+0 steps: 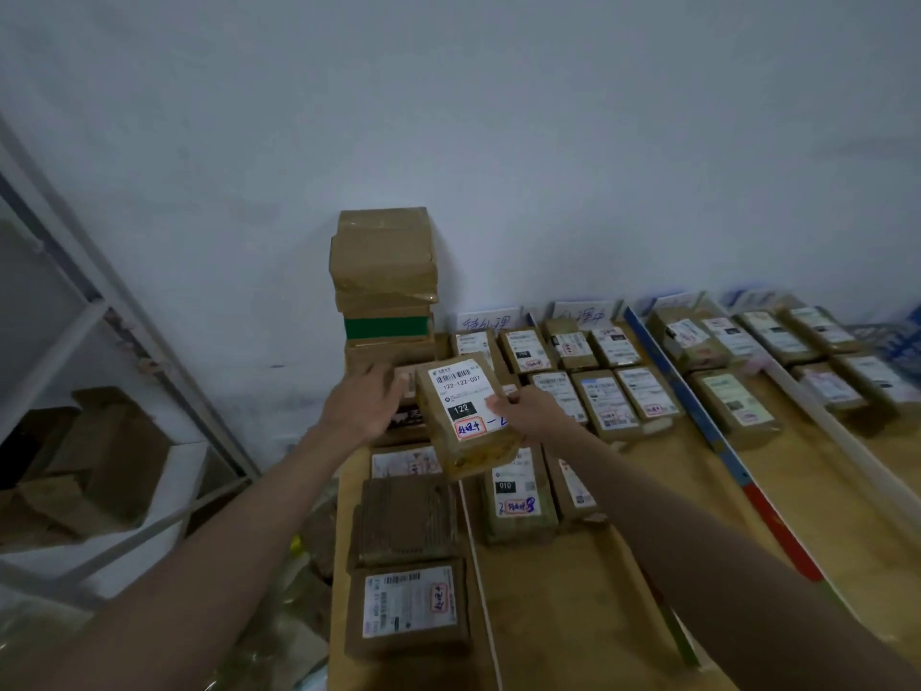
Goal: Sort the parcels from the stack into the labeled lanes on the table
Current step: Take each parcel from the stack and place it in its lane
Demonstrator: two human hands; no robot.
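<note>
I hold the parcel [466,416] tilted above the bench [588,591], right hand [531,413] fingers pinching its edge, left hand [366,403] fingers relaxed; a one-sided grip risks dropping it

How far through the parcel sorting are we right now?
Well under way: many labelled parcels already lie in the lanes on the table. In hand: the right hand grips a parcel marked 122, lifted above the table, while the left hand is beside it. Left: the stack against the wall is several boxes tall.
</note>
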